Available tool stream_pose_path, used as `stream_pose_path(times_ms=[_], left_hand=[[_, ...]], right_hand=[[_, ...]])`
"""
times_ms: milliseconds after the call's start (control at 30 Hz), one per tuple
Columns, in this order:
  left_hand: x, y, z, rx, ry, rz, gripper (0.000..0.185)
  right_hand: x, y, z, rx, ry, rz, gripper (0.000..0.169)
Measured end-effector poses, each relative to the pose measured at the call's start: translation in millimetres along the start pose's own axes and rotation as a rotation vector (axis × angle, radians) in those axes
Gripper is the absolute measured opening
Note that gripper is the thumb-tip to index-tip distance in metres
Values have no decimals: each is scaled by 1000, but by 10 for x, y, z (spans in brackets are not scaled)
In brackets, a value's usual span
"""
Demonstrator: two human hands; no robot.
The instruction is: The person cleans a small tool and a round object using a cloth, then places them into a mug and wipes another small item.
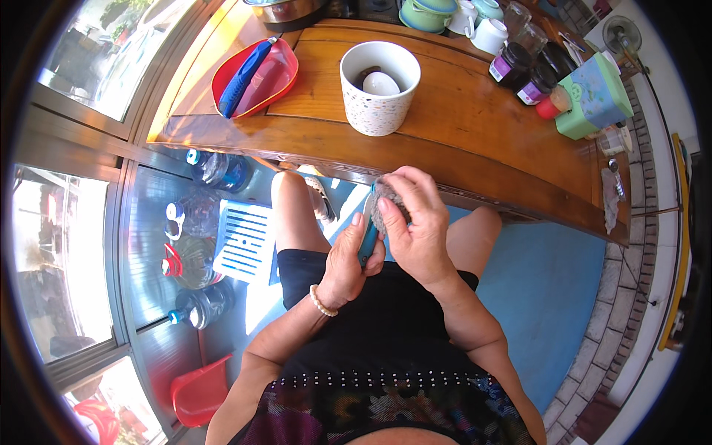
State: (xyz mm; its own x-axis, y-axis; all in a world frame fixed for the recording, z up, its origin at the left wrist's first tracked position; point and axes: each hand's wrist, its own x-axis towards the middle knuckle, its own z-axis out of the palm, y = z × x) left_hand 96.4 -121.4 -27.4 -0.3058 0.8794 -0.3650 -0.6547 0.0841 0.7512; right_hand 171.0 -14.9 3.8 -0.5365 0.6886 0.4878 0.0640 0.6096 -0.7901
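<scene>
Above my lap, my left hand [353,253] is closed around a teal handle [367,250] that points up and away from me. A thin pale edge shows along its side; what tool it is, I cannot tell. Pinched in my right hand [417,217], a grey fuzzy cloth or pad [386,200] is pressed against the tool's upper part and hides it. Beyond my hands, on the wooden table, stands a white speckled cup [378,111] with a white rounded object [381,84] inside. A red tray [281,75] with a blue-handled tool [245,78] across it lies to its left.
The wooden table's front edge [334,153] runs just past my knees. Jars [510,64], a green tin [592,94] and white mugs [489,36] stand at the back right. Plastic bottles [203,306], a white slatted stool [245,242] and a red dustpan [200,389] are at left.
</scene>
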Motion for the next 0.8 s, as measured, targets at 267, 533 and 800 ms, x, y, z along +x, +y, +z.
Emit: stream_pose_path(times_ms=[267, 533, 800], left_hand=[[-13, 68, -31, -163, -8, -2, 45], [1, 49, 81, -302, 127, -138, 44], [-130, -61, 95, -96, -129, -17, 46]], right_hand=[[-351, -18, -5, -31, -86, -82, 23], [-161, -276, -202, 37, 28, -88, 34], [-18, 106, 0, -16, -35, -68, 33]])
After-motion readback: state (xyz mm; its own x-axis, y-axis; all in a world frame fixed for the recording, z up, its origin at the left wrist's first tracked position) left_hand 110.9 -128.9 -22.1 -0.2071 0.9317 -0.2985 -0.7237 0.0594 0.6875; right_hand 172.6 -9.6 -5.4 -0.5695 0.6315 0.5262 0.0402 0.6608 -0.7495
